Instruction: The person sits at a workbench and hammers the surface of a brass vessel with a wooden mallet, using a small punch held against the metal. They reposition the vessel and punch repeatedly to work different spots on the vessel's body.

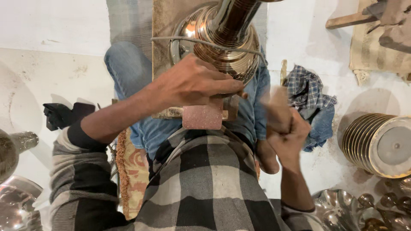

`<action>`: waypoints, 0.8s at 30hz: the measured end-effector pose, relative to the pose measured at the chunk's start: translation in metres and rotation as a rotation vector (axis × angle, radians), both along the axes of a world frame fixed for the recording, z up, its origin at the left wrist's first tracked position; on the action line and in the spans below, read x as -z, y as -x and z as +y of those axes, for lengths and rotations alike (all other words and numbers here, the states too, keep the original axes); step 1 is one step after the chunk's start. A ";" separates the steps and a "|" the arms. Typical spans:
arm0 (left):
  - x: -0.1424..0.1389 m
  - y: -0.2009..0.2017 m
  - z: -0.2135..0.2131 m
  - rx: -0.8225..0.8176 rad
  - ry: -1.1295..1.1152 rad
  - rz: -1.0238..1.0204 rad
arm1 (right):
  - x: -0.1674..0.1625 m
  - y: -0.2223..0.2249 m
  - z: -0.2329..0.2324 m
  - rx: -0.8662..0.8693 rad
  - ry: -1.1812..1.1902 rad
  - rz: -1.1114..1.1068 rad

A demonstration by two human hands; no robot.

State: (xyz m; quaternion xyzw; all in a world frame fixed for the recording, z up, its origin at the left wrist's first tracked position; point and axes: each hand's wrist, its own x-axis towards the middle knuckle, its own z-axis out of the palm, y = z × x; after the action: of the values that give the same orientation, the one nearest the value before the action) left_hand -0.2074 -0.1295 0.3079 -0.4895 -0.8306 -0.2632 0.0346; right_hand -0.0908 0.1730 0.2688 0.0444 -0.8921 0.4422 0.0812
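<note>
head view: left hand (195, 83) lies at 12 o'clock, fingers (227, 87) bent over the shiny brass pot (222, 42) on the lap. right hand (287, 128), at 3 o'clock, is blurry, fingers curled tight into a fist.

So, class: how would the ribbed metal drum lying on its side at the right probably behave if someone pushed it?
The metal drum lies on its round side, so it would probably roll. Its polished ribbed wall looks slippery to hold. Being stiff metal, it likely would not flex, and may be heavy for its size.

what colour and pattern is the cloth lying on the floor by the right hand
The cloth is blue and white plaid, crumpled, seen in the head view.
</note>
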 end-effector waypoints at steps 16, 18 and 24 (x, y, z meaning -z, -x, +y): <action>0.063 -0.061 0.004 -0.600 -0.575 0.153 | -0.157 0.084 -0.012 -0.476 -0.687 -0.033; 0.074 -0.063 0.006 -0.618 -0.665 0.123 | -0.163 0.088 -0.019 -0.458 -0.982 0.001; 0.081 -0.060 0.008 -0.737 -0.709 0.099 | -0.168 0.101 -0.024 -0.488 -0.826 -0.038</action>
State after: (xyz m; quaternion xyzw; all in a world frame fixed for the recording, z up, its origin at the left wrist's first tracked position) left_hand -0.1477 -0.1220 0.2268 -0.1341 -0.8050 -0.4755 0.3285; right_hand -0.1916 0.1487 0.4373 0.2731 -0.9580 0.0575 -0.0658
